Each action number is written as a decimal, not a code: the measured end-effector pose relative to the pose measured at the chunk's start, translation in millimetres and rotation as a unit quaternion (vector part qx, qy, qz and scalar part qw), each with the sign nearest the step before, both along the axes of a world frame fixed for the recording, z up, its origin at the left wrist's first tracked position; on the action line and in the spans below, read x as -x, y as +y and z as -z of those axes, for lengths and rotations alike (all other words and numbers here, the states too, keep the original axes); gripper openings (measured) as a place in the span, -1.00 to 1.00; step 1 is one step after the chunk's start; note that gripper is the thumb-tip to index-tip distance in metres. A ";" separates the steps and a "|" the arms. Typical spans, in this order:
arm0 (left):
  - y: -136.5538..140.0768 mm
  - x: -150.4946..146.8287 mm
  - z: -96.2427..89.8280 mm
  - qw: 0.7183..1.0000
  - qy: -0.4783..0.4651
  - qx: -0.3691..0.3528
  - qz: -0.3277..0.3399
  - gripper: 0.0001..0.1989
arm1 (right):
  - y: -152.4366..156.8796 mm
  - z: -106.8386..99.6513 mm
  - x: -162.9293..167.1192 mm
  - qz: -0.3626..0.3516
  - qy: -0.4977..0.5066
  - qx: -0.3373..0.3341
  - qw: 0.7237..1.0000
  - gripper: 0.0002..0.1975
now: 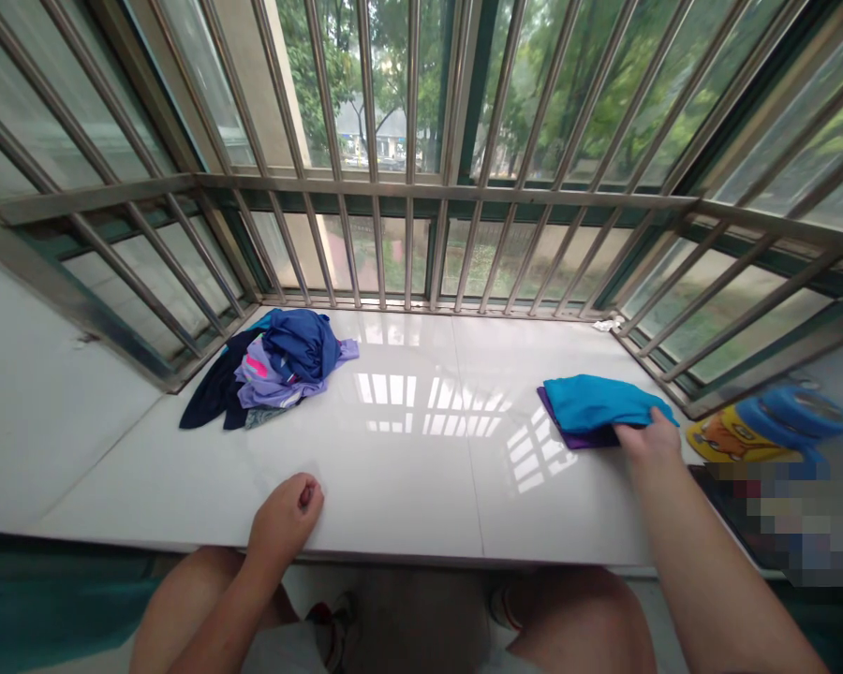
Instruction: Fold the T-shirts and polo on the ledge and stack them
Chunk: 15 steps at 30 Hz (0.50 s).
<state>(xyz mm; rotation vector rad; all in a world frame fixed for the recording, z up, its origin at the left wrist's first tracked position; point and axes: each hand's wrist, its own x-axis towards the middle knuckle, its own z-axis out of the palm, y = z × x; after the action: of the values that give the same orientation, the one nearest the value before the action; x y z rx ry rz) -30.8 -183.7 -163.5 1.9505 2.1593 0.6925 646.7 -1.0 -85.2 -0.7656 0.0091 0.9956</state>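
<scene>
A folded bright blue garment (597, 401) lies on top of a folded purple garment (558, 426) at the right of the white sill. My right hand (650, 440) grips the near right corner of the blue one, thumb on top and the other fingers hidden beneath it. Curled into a loose fist, my left hand (299, 501) rests near the sill's front edge, and nothing shows in it. Beyond it at the left lies a crumpled heap of clothes: a dark blue garment (299, 342), a lilac one (309, 386) with a pink patch, and a black one (214, 388).
Metal window bars (411, 243) enclose the white tiled sill (407, 468) at the back and sides. A yellow and blue container (751, 426) stands at the far right, beside a blurred-out patch. A small white scrap (608, 324) lies in the back right corner.
</scene>
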 end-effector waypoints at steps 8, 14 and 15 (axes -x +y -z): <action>0.1 -2.0 -2.6 1.000 0.002 -0.001 -0.003 -0.75 | 2.8 -20.5 6.4 -0.043 -0.009 -0.039 0.998 -0.59; 0.2 -1.8 -3.4 1.000 -0.001 0.003 -0.001 -0.75 | -5.3 2.0 -1.6 -0.051 -0.232 0.152 0.959 -0.51; 0.3 -2.0 -3.3 1.000 -0.002 0.001 -0.001 -0.75 | -7.6 6.3 -3.5 -0.044 -0.276 0.177 0.944 -0.51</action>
<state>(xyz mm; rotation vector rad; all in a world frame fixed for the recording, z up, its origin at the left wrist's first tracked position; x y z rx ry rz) -28.8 -183.4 -160.2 1.9438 2.1604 0.6931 650.2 -8.6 -91.5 -1.3684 -0.3430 0.8417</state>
